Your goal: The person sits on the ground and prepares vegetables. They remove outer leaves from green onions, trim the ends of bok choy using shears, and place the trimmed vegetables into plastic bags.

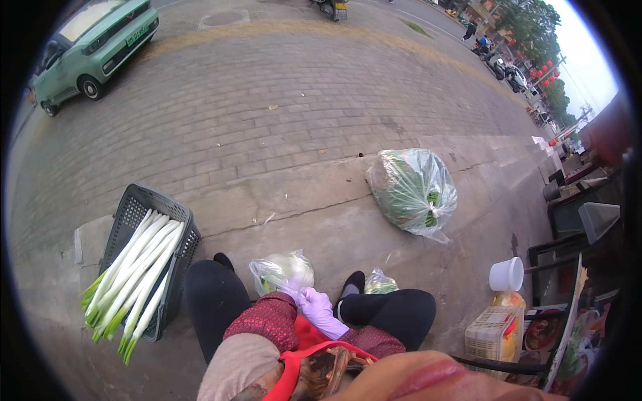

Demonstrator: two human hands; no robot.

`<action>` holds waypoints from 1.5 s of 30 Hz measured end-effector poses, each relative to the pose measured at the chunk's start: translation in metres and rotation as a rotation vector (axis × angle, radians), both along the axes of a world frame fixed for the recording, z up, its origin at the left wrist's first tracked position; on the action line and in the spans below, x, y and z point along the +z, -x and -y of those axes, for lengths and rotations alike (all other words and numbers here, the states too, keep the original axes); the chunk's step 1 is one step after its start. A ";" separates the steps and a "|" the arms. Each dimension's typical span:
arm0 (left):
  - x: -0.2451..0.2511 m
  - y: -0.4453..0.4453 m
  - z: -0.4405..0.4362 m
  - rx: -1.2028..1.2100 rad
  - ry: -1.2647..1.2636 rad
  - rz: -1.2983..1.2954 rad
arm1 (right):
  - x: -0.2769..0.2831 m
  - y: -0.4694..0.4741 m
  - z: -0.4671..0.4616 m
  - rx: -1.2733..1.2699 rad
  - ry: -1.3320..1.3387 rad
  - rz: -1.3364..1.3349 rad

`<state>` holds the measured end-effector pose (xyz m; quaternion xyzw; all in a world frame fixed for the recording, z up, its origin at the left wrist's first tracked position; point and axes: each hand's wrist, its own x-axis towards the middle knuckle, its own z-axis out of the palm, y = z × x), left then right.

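Between my knees, a clear plastic bag of pale green and white vegetables [283, 270] rests on the pavement. My right hand [317, 307], in a thin purple glove, is closed on the gathered mouth of this bag. Close against it, my left hand [295, 292] is mostly hidden by the sleeve and the bag's plastic, so its fingers cannot be made out. At my left a grey plastic basket [188, 240] holds long leeks [140, 270], their green ends over the rim. A large tied bag of green vegetables [414, 193] sits ahead to the right.
A smaller vegetable bag [380, 282] lies beside my right foot. Further right are a white bucket [506, 274], a cream plastic crate [494, 333] and dark-framed stands. A green car [100, 50] stands on the brick paving at the far left; parked scooters [506, 72] line the far right.
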<state>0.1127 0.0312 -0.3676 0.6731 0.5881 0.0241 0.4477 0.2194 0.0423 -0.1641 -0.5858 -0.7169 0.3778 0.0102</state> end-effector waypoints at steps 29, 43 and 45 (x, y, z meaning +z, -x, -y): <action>0.136 -0.019 0.078 -0.053 -0.103 -0.357 | 0.112 -0.014 -0.021 0.461 -0.219 -0.123; 0.165 -0.024 0.004 0.066 -0.067 -0.089 | 0.009 -0.046 -0.065 0.644 -0.189 0.361; 0.186 -0.019 -0.016 0.145 0.225 0.189 | 0.018 -0.056 -0.073 0.786 -0.235 0.389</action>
